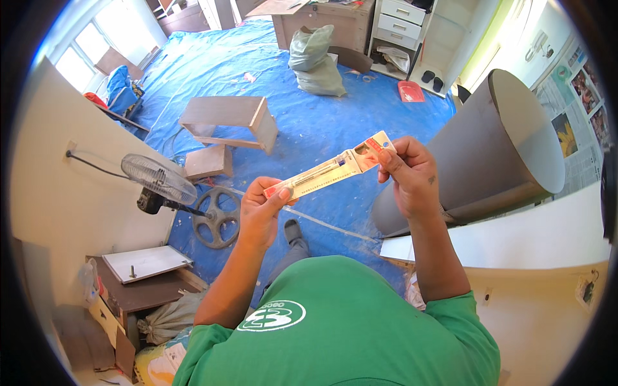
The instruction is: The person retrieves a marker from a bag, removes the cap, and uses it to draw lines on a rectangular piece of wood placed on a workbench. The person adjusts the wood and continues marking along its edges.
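Note:
Stretched between my two hands is a long, narrow blister pack (322, 174) with a printed header card, held at a slant in front of my chest. Through its clear plastic shows a slim rod-like item with a dark blue end; what exactly it is I cannot tell. My left hand (263, 207) pinches the lower left end between thumb and fingers. At the upper right, my right hand (410, 173) grips the header card, thumb on its printed face. The card bears writing.
Blue tarpaulin (338, 125) covers the floor. A pedestal fan (159, 178) stands left, beside an open wooden box frame (227, 118) and a small wooden block (208, 161). A large rolled sheet (475, 159) leans right. Farther off are a tied sack (316, 62) and a red dustpan (411, 91).

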